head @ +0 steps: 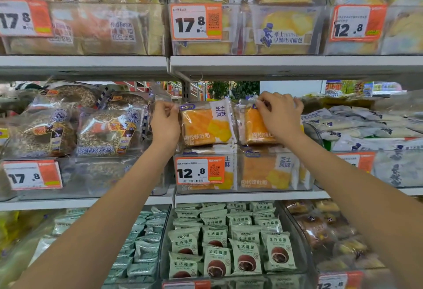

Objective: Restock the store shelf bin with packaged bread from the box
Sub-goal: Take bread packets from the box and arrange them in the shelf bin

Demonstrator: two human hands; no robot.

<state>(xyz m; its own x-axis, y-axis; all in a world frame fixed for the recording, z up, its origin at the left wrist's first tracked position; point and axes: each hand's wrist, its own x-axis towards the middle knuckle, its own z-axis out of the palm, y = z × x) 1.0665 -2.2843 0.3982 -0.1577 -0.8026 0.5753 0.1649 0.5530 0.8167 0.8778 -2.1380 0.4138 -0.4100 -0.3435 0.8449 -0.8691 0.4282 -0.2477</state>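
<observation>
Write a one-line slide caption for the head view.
Left hand and right hand each grip an orange bread packet atop the clear middle-shelf bin.

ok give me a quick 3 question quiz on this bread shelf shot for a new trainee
1. True or false: both hands are on bread packs in the middle shelf's clear bin.
2. Which price tag is on the front of that bin? A) 17.8 B) 12.8 C) 9.8
3. What sits in the bin on the shelf directly below?

Key
1. True: the left hand pinches the top edge of the left bread pack, and the right hand grips the right bread pack.
2. B: the price tag reads 12.8.
3. Small green snack packs with a round chocolate-coloured cake pictured on them.
</observation>
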